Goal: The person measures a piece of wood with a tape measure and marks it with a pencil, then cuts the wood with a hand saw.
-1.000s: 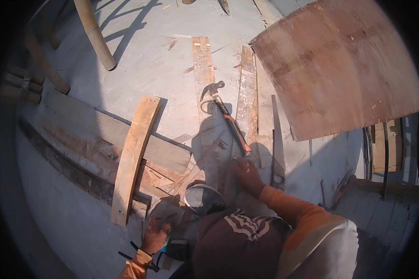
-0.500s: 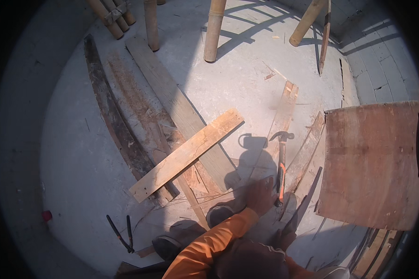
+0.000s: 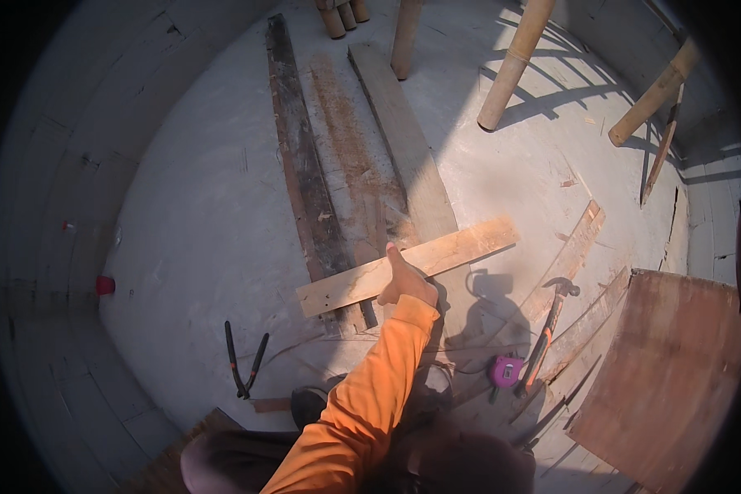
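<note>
My left hand (image 3: 409, 284), in an orange sleeve, is closed on a short pale wooden board (image 3: 469, 245). The board lies slantwise across a long grey plank (image 3: 403, 140) and a dark, weathered plank (image 3: 295, 156). One digit reaches over the board's upper face; the rest of the grip is partly hidden. To the right, a purple tape measure (image 3: 506, 372) rests on the floor beside a claw hammer (image 3: 545, 333) with an orange and black handle. My right hand does not show. Black-handled pincers (image 3: 245, 362) lie to the left of my forearm.
A reddish-brown plywood sheet (image 3: 663, 370) stands at the right, near thin wood strips (image 3: 584, 239). Bamboo posts (image 3: 514, 66) rise from the floor at the far side. A small red object (image 3: 105, 285) is by the left wall. Sawdust (image 3: 337, 107) streaks the floor between the long planks.
My left hand has gone from beside the hammer onto the pale board and grips it. The tape measure now shows near where that hand was. My right hand has left view, and the whole view has turned.
</note>
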A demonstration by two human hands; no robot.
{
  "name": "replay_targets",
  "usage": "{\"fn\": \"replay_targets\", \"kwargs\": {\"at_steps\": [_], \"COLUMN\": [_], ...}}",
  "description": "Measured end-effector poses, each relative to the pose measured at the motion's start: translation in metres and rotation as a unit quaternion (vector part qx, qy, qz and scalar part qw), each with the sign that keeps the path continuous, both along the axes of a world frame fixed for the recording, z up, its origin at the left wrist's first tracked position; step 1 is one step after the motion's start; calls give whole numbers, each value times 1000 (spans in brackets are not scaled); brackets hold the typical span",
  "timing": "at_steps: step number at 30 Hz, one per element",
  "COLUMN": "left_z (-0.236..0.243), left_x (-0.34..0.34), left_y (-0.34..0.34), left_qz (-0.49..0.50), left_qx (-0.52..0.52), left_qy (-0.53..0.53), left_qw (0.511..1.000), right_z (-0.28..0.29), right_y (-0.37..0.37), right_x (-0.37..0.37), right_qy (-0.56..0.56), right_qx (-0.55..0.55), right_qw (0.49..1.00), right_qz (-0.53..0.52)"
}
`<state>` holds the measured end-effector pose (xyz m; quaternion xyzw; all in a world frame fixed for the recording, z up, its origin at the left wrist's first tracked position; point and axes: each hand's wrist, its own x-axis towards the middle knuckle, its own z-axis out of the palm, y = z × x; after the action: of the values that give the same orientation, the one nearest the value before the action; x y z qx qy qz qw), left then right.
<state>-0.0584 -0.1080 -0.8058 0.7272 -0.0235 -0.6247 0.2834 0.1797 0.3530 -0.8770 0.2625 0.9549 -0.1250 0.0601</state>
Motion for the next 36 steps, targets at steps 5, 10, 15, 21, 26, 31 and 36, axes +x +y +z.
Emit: {"fn": "replay_targets", "kwargs": {"at_steps": [5, 10, 15, 21, 26, 31, 36], "left_z": [5, 76, 109, 44, -9, -8, 13], "left_x": [-4, -3, -21, -13, -8, -6, 4], "left_y": [-12, -73, -131, -170, -180, -193, -194], "left_qz": [-87, -453, -724, -829, -816, -845, -876], "left_qx": [-191, -400, -527, -507, -532, -491, -425], "left_qy": [36, -70, -110, -142, -168, -178, -198], "left_qw": [977, 793, 432, 191, 152, 117, 117], "right_z": [26, 77, 103, 116, 97, 94, 74], "right_y": [-22, -55, -112, -204, -223, -244, -251], "right_x": [0, -17, -79, -131, -137, -156, -175], "right_qy": [109, 229, 276, 300, 216, 205, 230], "right_qx": [-93, -237, -438, -526, -562, -537, -371], "right_qw": [989, 944, 854, 786, 782, 785, 820], "right_qz": [-33, -27, 51, 126, 161, 231, 370]}}
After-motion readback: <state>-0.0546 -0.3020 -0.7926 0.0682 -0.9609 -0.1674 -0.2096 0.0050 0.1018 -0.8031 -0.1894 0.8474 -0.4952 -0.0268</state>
